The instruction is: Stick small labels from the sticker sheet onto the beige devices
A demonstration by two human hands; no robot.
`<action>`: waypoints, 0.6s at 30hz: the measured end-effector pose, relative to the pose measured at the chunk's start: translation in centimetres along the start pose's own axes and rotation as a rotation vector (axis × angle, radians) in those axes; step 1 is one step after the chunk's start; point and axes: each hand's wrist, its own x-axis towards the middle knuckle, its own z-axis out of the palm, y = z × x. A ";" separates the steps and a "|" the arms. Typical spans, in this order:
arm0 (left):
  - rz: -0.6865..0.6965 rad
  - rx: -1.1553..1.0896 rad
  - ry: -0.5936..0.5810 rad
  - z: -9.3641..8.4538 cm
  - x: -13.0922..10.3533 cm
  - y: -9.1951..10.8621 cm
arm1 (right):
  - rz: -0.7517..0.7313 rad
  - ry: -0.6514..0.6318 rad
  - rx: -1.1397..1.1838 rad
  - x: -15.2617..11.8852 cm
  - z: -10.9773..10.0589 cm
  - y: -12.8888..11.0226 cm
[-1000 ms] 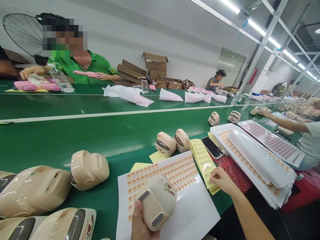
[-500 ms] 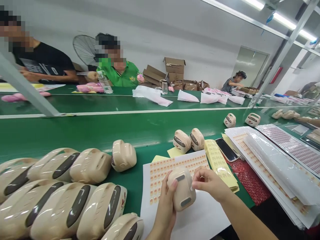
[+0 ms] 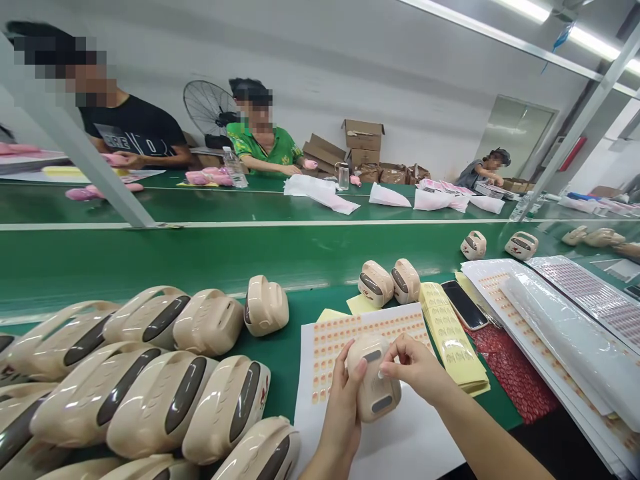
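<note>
My left hand [image 3: 345, 393] is wrapped round a cream plastic casing [image 3: 379, 390], its underside with two grey pads turned up towards me. Thumb and fingers of my right hand [image 3: 413, 367] pinch together over the casing's upper right part; a tiny whitish bit shows at the fingertips, too small to name. Beneath both hands lies a white sheet [image 3: 320, 340] with rows of small orange stickers. To the left, several cream casings with handles and dark oval windows [image 3: 227, 407] stand in rows.
Two more casings [image 3: 376, 283] stand behind the sheet. Yellow label sheets [image 3: 453, 343], a phone [image 3: 465, 305] and red bubble wrap [image 3: 515, 373] lie to the right, beside stacked sticker sheets [image 3: 560, 373]. Co-workers sit across the green bench [image 3: 200, 250]; a slanted metal post [image 3: 95, 153] rises at left.
The view has turned left, so everything sits farther right. My right hand has moved from the casing's right edge onto its underside, while my left hand keeps hold of it.
</note>
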 end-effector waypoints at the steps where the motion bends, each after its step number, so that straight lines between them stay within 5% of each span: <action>1: -0.002 0.003 0.000 0.0 0.0 0.0 | -0.008 0.012 -0.024 0.0 0.1 0.0; 5: 0.008 0.003 0.007 0.0 -0.1 0.2 | -0.124 0.096 -0.113 -0.4 0.7 0.3; 13: -0.001 -0.049 0.001 0.0 -0.3 0.4 | -0.674 0.312 -0.307 -1.1 2.1 1.9; 16: -0.002 -0.093 0.011 -0.1 -0.1 0.4 | -0.658 0.351 -0.207 -1.2 1.4 1.9; 18: -0.061 -0.177 0.014 -0.4 0.0 0.3 | -0.521 0.386 -0.186 -1.0 0.8 2.3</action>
